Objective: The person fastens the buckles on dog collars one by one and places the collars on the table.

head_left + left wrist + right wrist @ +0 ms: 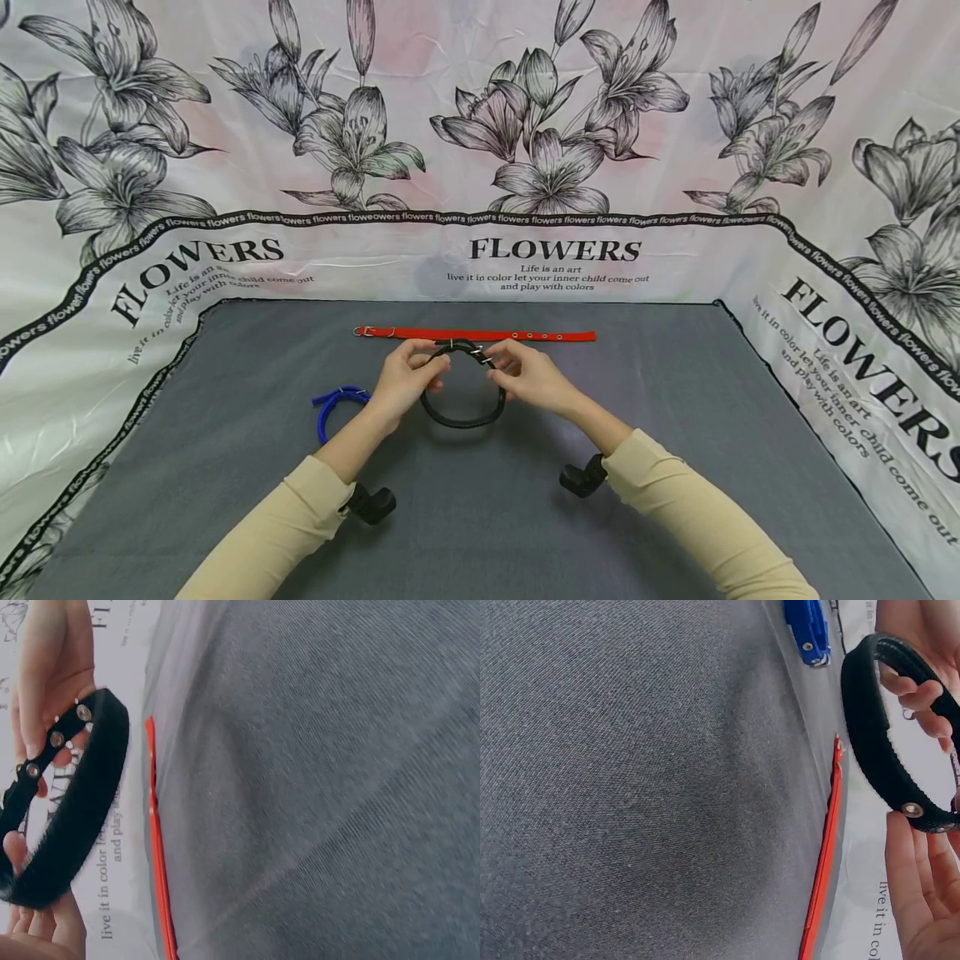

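A black collar (462,423) with metal eyelets is bent into a loop, held up between both hands above the grey cloth. My left hand (405,382) pinches its left upper side, near a metal ring. The right hand (536,379) pinches the other side, beside the buckle. In the left wrist view the collar (90,795) shows its row of eyelets, with the right hand's fingers at the strap. From the right wrist, the right hand (922,885) appears below the collar (866,727), its fingertips at an eyelet.
Behind the hands a red collar (450,334) lies stretched out straight. A blue collar (327,412), curled into a loop, lies left of the left forearm. Grey cloth (480,525) covers the table, and a flower-printed curtain (375,258) encloses the back and sides.
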Demonstrator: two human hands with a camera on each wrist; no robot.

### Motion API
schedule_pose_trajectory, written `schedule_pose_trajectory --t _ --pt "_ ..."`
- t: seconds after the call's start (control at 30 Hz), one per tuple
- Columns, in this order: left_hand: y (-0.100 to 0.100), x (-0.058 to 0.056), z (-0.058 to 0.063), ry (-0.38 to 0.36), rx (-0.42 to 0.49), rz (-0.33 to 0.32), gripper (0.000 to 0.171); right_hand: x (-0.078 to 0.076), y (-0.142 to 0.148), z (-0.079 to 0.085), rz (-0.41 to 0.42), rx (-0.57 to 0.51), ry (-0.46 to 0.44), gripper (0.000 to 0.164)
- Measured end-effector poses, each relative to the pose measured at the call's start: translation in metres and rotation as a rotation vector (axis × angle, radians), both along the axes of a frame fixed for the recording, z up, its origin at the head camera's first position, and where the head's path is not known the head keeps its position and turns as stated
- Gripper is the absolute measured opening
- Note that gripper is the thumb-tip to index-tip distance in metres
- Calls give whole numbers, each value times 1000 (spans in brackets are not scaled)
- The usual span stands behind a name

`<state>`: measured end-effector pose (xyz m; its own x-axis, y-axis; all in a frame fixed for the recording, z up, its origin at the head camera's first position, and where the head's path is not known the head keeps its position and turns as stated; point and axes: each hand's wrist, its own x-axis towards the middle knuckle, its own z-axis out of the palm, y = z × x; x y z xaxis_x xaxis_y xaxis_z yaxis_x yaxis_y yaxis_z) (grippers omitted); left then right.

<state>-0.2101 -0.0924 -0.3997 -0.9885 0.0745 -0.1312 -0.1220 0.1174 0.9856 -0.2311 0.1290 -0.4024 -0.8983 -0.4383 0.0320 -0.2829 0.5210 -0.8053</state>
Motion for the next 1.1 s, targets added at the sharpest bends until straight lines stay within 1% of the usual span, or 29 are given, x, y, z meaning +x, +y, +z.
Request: schedule_pose_trajectory --t 0.07,0.2,0.3,0.43,0.53,0.73,0.8,0.93,1.03,1.1 --pt "-4 1 -1 -4 -16 -12 43 0 1 0 -2 6 18 28" --pt "-11 1 -4 -4 -69 -44 38 0 1 -1 -15 4 38 27" --pt "-13 2 -5 -6 -102 -66 31 1 0 0 -16 7 53 25" --pt "-16 2 -8 1 -135 -88 25 2 -2 -1 -20 46 87 24" --pt "-17 2 -11 9 -163 -92 24 2 -3 -3 -29 78 88 23" --pt "-18 2 -15 38 -212 -85 19 1 -5 -7 -25 114 59 23" --pt "-19 2 -17 53 -254 -80 17 1 -5 -8 -19 123 58 23" --pt "-19 1 -21 72 -372 -62 14 0 -6 -12 -5 146 75 22" --pt "-18 0 -24 87 -453 -59 14 0 -6 -16 12 157 92 22" --pt "-17 -1 -26 92 -489 -65 15 -1 -6 -19 20 161 104 21"
